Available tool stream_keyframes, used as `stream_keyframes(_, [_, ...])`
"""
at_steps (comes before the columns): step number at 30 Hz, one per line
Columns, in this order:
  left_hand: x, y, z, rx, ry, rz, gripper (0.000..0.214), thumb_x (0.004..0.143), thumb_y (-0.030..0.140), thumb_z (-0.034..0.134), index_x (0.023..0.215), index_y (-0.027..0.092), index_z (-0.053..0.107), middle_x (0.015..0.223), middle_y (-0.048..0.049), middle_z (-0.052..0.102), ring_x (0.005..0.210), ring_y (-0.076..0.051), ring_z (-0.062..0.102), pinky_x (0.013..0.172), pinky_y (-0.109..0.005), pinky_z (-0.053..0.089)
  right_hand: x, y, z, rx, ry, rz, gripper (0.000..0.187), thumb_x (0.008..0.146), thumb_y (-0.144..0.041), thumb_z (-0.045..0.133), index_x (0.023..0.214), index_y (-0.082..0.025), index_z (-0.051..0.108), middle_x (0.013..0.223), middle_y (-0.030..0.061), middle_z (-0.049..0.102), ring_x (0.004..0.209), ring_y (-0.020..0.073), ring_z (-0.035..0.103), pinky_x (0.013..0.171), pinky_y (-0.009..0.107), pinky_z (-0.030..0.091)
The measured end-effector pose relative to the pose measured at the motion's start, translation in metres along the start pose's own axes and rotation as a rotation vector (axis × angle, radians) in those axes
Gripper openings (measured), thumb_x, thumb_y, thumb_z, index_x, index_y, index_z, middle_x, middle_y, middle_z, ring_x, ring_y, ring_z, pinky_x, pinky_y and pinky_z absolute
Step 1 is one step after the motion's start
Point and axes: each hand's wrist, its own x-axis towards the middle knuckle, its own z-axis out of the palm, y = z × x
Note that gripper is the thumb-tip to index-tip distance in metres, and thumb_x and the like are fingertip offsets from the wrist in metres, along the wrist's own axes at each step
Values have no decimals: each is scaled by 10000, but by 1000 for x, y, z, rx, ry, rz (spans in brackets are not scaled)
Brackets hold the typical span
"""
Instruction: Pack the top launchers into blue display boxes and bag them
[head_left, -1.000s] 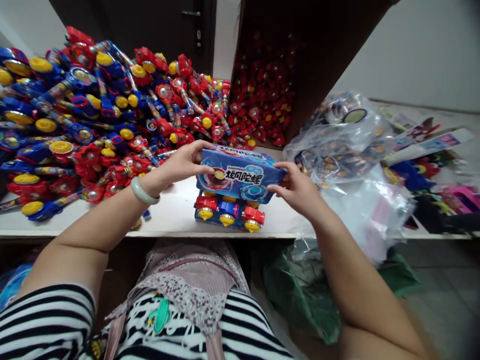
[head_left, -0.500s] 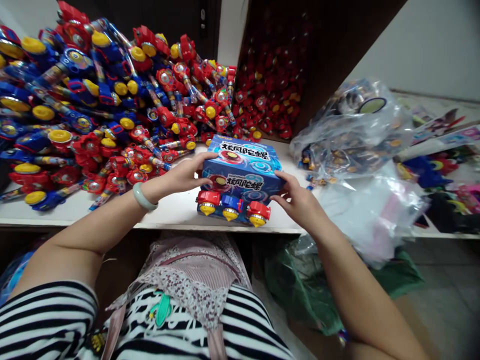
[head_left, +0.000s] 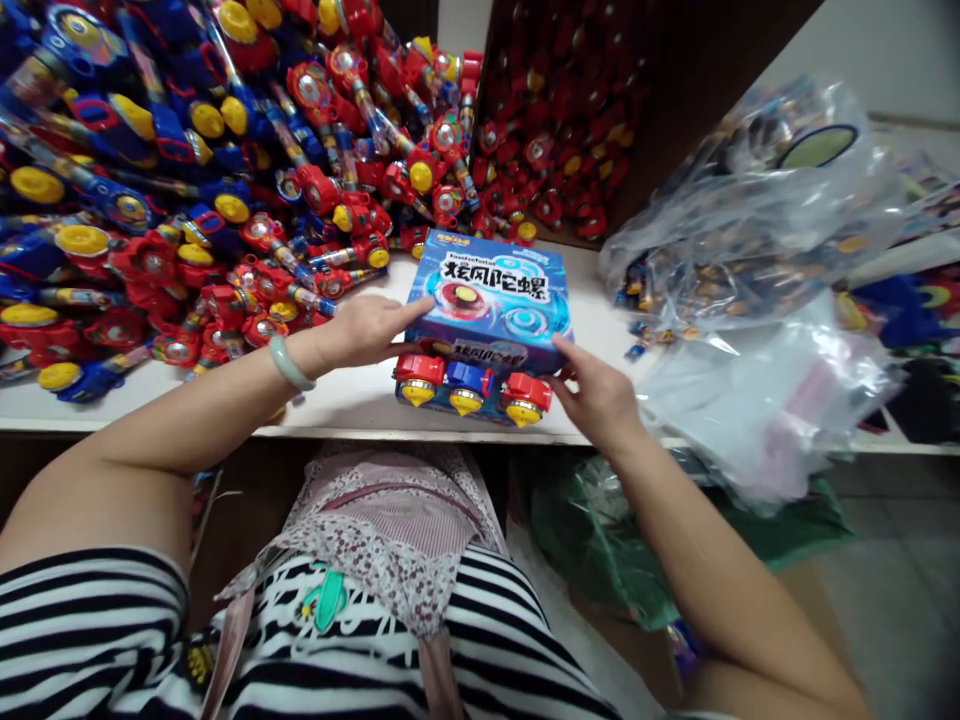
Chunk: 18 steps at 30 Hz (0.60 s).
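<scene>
A blue printed cardboard box (head_left: 487, 285) with large Chinese lettering and swirl pictures stands near the shelf's front edge. Along its open lower front, red and blue toy spinning tops (head_left: 466, 388) with yellow tips stick out in a row. My left hand (head_left: 371, 330) holds the box's left side, thumb side and fingers against its top and front edge. At the right front corner, my right hand (head_left: 596, 390) grips the box with fingers on the edge and thumb beneath. Part of the front panel lies in shadow under the top.
A large heap of red and blue toys (head_left: 225, 210) with yellow tops covers the left. More red toys (head_left: 555, 130) fill a dark bin behind. Clear plastic bags (head_left: 750, 230) lie right, and a green sack (head_left: 600, 540) sits below the shelf edge (head_left: 360, 432).
The box's top now shows more and its front panel less, tipped under. Both hands stay on the box. The whole view has shifted slightly.
</scene>
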Motion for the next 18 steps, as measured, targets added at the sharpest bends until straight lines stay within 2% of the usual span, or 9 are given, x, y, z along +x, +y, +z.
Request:
stream_keyframes(2, [-10,-2,14,-27,-18,26,545,950,477,546,1376,138,579,709,-70,671,581,-181,604,568,-278,439,-11,4,19,31,-12,-12,532,875,-185,541,1406,-217,553,853,49,735,755,210,691,666,309,554])
stream_keyframes(5, [-22,-3,35,-92,19,18,481,941,357,510,1361,135,582,717,-73,668,580,-186,610,544,-277,429,-21,6,44,95,55,-9,486,887,-186,534,1369,-233,568,924,60,746,791,206,698,705,321,574])
stream_keyframes(8, [-27,-3,42,-186,40,-35,462,918,322,535,1342,148,594,755,-73,679,613,-191,624,582,-287,461,-22,3,50,162,115,45,493,894,-204,548,1385,-248,548,1025,78,747,857,216,709,762,348,593])
stream_keyframes(10, [-31,-4,34,-260,-11,-85,479,916,352,578,1362,177,582,780,-55,682,631,-176,626,617,-276,482,-22,1,39,224,55,54,574,888,-180,543,1453,-269,493,1084,76,736,891,214,710,790,357,600])
stream_keyframes(13, [-38,-10,8,-421,-35,-213,645,902,381,640,1489,201,442,816,-27,678,630,-137,609,625,-240,488,-35,3,13,347,-85,37,693,902,-203,558,1553,-330,358,1243,76,677,930,192,704,802,354,610])
stream_keyframes(14, [-38,-13,0,-479,10,-286,665,906,387,640,1503,202,415,825,-25,676,639,-131,607,635,-236,496,-42,5,6,387,-92,67,724,913,-232,567,1577,-342,299,1297,85,647,945,188,702,781,348,614])
stream_keyframes(16, [-30,-23,-10,-586,167,-462,569,931,421,607,1442,206,481,859,-39,682,686,-133,624,681,-249,525,-60,7,0,441,-34,204,741,940,-299,561,1599,-332,224,1341,113,613,957,189,703,726,336,614])
stream_keyframes(18, [-8,-36,-6,-720,308,-635,451,956,459,565,1332,211,575,986,-71,707,806,-150,669,775,-277,552,-75,5,6,445,-2,336,707,947,-362,556,1585,-277,266,1286,133,646,962,205,707,743,358,617])
